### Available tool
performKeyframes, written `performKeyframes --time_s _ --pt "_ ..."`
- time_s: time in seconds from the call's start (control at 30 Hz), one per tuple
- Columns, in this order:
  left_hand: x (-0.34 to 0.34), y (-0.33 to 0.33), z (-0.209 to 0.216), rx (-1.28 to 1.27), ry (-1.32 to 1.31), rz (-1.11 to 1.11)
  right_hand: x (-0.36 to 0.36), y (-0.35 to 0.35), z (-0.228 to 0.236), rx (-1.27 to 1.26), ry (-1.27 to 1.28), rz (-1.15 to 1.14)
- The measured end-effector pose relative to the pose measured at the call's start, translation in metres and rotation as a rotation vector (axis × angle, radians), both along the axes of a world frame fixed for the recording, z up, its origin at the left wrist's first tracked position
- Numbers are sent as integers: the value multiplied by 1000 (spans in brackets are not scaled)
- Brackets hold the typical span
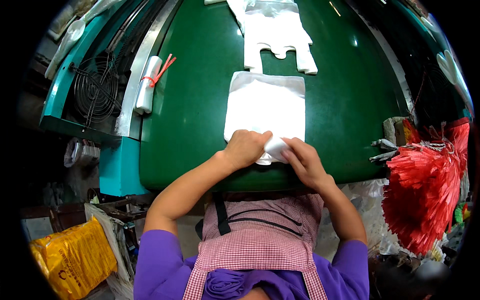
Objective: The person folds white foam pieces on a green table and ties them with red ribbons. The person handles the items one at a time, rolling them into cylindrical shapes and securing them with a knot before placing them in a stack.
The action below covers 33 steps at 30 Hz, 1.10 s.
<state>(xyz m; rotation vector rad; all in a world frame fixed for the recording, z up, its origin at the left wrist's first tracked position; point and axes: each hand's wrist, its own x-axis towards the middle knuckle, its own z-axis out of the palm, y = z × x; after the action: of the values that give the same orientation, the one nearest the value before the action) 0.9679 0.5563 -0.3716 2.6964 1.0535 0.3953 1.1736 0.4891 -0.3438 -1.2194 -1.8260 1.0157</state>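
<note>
Stack of thin white plastic bags (266, 106) lying flat near the front of a glossy green belt (192, 110), curled near end (276, 149) clamped in the fingers (264, 138) of bare left hand (244, 149) and right hand (308, 160), slippery-looking layers apt to skew if pulled unevenly.

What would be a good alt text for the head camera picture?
A person's left hand and right hand hold the near end of flat white plastic on a green surface. White bags lie beyond; red strips are at right.
</note>
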Motion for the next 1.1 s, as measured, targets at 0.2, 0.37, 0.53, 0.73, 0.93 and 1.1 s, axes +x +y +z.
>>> performKeyframes --time_s 0.2,0.37,0.53,0.73,0.93,1.1 --pt "-47 -64 12 363 -168 -345 -24 -10 -15 185 -547 142" --pt "-28 -59 -1 190 -275 -253 -12 6 -31 370 -748 94" --pt "-15 3 17 -469 -185 44 -7 20 -1 371 -412 103" --pt "-25 -13 26 257 -209 -133 -12 11 -32 388 -646 47" --pt "-12 -12 16 72 94 -81 -18 -43 -13 384 -62 97" --pt "-18 15 27 -437 -147 -57 -10 -49 -29 -706 1116 -88"
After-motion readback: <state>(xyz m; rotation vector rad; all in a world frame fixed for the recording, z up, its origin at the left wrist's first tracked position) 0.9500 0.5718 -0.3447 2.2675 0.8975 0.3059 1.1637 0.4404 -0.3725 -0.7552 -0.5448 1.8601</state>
